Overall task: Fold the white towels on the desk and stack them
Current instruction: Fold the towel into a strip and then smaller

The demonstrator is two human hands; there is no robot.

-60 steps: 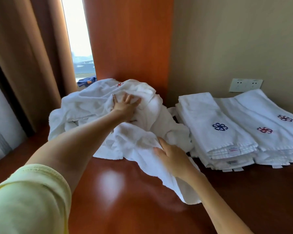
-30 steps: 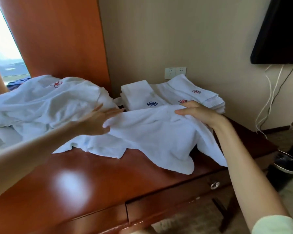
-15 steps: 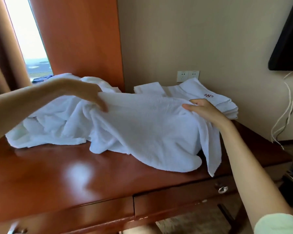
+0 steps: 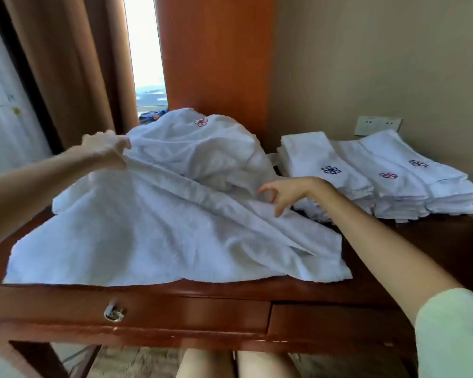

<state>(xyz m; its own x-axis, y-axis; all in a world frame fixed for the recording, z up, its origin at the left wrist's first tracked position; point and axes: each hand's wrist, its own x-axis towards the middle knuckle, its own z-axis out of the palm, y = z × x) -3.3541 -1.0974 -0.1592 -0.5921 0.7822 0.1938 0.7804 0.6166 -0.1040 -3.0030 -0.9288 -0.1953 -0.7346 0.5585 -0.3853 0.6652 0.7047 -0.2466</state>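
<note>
Left grip point(image 4: 107, 150) pinches the raised edge of the loose towel point(image 4: 153, 241), which lies spread over the table point(image 4: 448, 241) just left of the folded stack point(image 4: 380, 184). Right grip point(image 4: 287, 193) hovers with fingers loosely spread, holding nothing, near the stack's left side. To square the towel well, the right grip should probably catch that same edge, draw it taut, and avoid dragging the unfolded heap point(image 4: 210, 151) farther left of the stack.

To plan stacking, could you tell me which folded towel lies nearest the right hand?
The leftmost folded towel, blue-flowered; the middle one and rightmost one lie farther off.
</note>
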